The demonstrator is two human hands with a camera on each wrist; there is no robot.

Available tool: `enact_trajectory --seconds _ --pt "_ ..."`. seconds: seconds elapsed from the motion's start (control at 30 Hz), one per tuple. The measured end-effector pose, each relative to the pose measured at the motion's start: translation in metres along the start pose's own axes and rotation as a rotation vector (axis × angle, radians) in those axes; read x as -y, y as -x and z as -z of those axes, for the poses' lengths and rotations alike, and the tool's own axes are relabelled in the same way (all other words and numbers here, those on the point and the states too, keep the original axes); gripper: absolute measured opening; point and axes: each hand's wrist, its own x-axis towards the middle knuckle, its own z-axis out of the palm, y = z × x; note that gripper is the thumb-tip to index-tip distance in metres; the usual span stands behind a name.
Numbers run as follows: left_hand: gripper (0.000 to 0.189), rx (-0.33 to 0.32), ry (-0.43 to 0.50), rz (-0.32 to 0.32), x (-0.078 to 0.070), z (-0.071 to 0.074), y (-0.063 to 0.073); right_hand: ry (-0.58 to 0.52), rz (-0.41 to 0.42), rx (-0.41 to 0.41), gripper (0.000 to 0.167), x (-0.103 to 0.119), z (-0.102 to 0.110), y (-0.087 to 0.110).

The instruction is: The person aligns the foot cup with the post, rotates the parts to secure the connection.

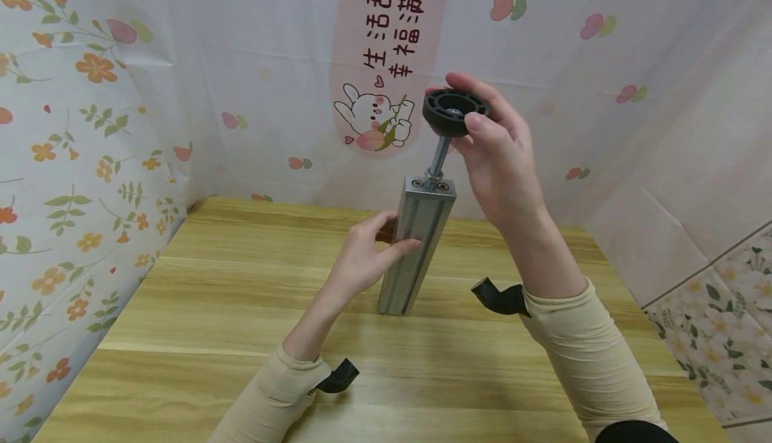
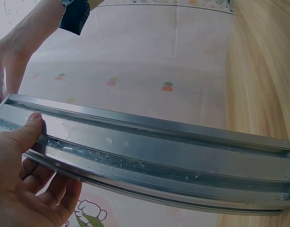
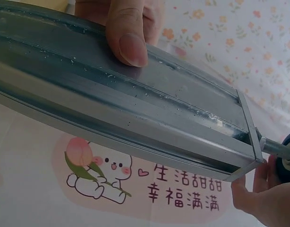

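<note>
A silver aluminium profile (image 1: pixel 416 248) stands on the wooden table, leaning a little to the right at the top. My left hand (image 1: pixel 368 252) grips its middle, thumb across the front face and fingers around the side; the left wrist view shows the grooved profile (image 2: pixel 159 156) running down to the table. From the end plate (image 1: pixel 430 186) with two screws rises a threaded rod (image 1: pixel 440 156) with a nut. On top of the rod sits a black round levelling foot (image 1: pixel 449 118), its ribbed hollow underside up. My right hand (image 1: pixel 503 155) holds this foot by its rim, thumb at the front.
The wooden table (image 1: pixel 211 336) ends at a patterned cloth wall (image 1: pixel 259 108) at the back and a floral cloth (image 1: pixel 84 161) on the left. Black curved pieces (image 1: pixel 340 376) stick out from both sleeves. A black round shape (image 1: pixel 636 431) shows at the bottom right.
</note>
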Motion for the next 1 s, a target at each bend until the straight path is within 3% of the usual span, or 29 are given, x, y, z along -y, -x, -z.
enact_trajectory --seconds 0.1,0.3,0.43,0.57,0.73,1.0 --pt "0.03 0.0 0.002 -0.002 0.0 0.0 -0.0003 0.073 0.023 -0.052 0.044 0.0006 -0.0019 0.0013" --pt "0.029 -0.005 0.002 -0.009 -0.0002 -0.0004 0.0003 0.17 0.057 -0.119 0.07 -0.0009 -0.0044 0.0005" --pt "0.032 -0.006 0.001 -0.012 -0.001 -0.0007 0.0008 0.146 0.061 -0.088 0.066 -0.0006 -0.0042 0.0023" --pt "0.033 -0.005 0.009 -0.007 -0.0015 -0.0007 0.0008 0.061 0.054 -0.053 0.055 -0.0007 -0.0028 0.0035" --pt "0.032 -0.004 0.007 0.004 -0.0012 -0.0003 0.0008 -0.039 0.019 -0.046 0.055 -0.0013 -0.0013 0.0029" --pt "0.032 -0.011 0.0 -0.013 -0.0003 -0.0007 0.0012 0.009 0.043 -0.077 0.049 -0.0002 -0.0052 0.0044"
